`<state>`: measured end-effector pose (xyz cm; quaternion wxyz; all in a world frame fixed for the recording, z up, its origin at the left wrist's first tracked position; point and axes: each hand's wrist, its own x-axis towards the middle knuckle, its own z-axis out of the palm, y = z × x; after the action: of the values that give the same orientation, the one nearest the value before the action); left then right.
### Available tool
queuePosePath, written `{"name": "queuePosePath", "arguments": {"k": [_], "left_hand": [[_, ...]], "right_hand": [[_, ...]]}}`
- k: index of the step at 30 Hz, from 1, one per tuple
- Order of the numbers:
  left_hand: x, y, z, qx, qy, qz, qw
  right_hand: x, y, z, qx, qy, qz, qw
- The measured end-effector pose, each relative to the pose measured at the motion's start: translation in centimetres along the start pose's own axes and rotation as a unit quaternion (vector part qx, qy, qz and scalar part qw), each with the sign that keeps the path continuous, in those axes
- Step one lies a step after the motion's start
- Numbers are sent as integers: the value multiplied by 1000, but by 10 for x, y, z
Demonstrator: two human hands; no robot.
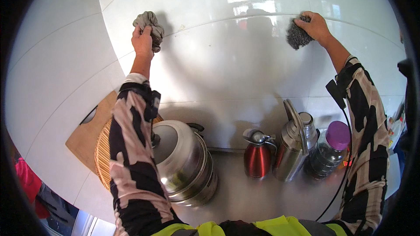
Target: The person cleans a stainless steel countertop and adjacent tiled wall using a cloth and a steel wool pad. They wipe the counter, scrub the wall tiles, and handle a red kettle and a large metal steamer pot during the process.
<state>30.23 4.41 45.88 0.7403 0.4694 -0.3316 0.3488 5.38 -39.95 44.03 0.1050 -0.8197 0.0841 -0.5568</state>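
Note:
Both arms reach up to a white tiled wall (229,62). My left hand (143,41) grips a crumpled grey cloth (149,23) against the tiles at the upper left. At the upper right, my right hand (316,28) holds a dark steel-wool scouring pad (298,36) at the wall. Small brownish marks (180,28) show on the tiles just right of the cloth. The wall reflects light and a dim shape between my hands.
Below stand a lidded steel pot (187,157), a red metal jug (257,160), a steel thermos flask (292,150) and a jar with a purple lid (337,135). A wooden board (85,137) and woven basket (103,157) lean at the left. A black cable (347,157) hangs by my right sleeve.

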Motion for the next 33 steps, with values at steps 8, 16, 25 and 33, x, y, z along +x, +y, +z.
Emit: {"name": "queuePosePath", "arguments": {"k": [8, 16, 25, 33], "left_hand": [[11, -74, 23, 224, 20, 134, 965], [-71, -76, 59, 120, -103, 131, 979], [-131, -75, 117, 315, -13, 250, 916], [-130, -49, 121, 443, -146, 369, 804]], "right_hand": [[8, 19, 2, -136, 42, -149, 979], [8, 14, 2, -132, 53, -140, 980], [8, 7, 3, -130, 53, -89, 986], [6, 11, 5, -121, 101, -118, 980]]}}
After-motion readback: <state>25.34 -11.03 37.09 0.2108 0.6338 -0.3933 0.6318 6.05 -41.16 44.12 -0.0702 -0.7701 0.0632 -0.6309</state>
